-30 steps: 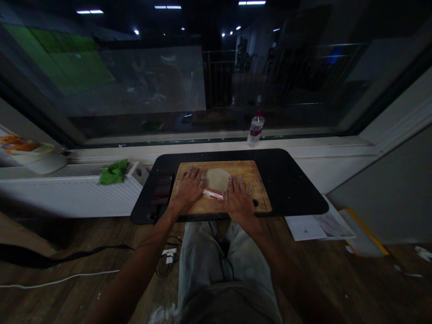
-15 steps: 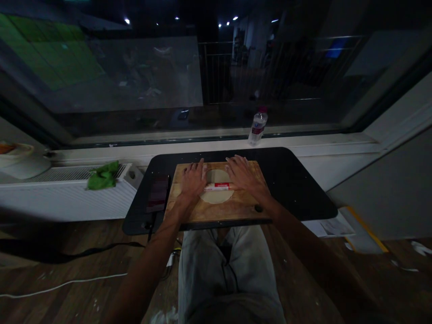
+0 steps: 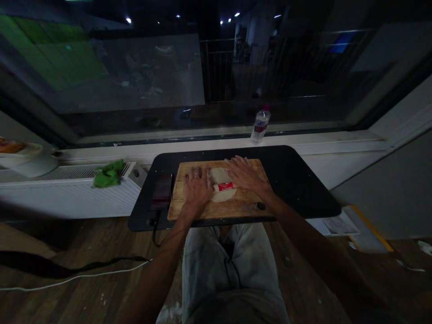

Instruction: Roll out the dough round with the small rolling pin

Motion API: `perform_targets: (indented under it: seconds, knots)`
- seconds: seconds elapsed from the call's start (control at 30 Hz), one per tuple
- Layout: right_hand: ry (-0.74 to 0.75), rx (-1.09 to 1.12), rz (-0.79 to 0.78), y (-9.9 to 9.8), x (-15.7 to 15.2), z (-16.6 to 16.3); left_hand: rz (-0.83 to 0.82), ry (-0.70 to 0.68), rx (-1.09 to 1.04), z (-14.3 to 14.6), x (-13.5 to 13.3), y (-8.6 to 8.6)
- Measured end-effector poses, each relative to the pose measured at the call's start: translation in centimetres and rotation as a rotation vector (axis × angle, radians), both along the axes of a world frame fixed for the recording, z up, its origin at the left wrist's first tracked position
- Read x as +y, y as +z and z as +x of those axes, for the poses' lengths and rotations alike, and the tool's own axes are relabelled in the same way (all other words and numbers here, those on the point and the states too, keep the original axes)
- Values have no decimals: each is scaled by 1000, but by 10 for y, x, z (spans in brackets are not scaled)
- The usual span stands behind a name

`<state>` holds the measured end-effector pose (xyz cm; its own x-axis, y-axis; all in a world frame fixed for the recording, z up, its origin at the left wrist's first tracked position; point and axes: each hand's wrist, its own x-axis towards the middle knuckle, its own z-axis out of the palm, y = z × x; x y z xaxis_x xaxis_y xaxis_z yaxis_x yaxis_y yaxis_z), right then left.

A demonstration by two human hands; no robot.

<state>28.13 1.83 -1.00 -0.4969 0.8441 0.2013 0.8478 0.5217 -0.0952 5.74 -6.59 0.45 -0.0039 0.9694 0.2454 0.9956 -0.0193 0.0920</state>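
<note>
A wooden cutting board [image 3: 232,209] lies on a small black table [image 3: 303,193]. On it is a flat, roughly round sheet of pale dough [image 3: 219,176]. Across the dough rests a rolling pin [image 3: 224,186] with a red and white wrapper. My left hand [image 3: 198,185] lies flat over the pin's left end, fingers stretched forward. Over the right end is my right hand [image 3: 246,174], its fingers spread and pointing forward-left. Both palms press on the pin without wrapping round it, and they hide its ends.
A phone-like dark slab [image 3: 162,191] lies left of the board, near a black cable. A water bottle [image 3: 260,126] stands on the windowsill [image 3: 303,141]. Left of the table, a green cloth [image 3: 108,174] lies on the radiator [image 3: 84,191]. A white cable [image 3: 84,273] crosses the floor.
The rolling pin has turned, showing more red on its wrapper and slanting slightly. My left hand has come a little nearer to me and covers more of the pin; the view has shifted slightly.
</note>
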Motion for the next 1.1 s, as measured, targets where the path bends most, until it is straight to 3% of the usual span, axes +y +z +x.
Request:
perform_targets:
  seconds: [0.33,0.53,0.83,1.1]
  knots:
    - [-46,-1,78,-4,-58,7,67,-21,-32,10,-44,-16]
    - [-77,14,118,-3,-81,6,90,-104,-42,4,-49,-23]
    - [-188,40,69,11,-63,-6,79,-279,-19,-34,-2,-21]
    - [-224,116,54,19,-26,-9,55,-165,-1,-31,46,-9]
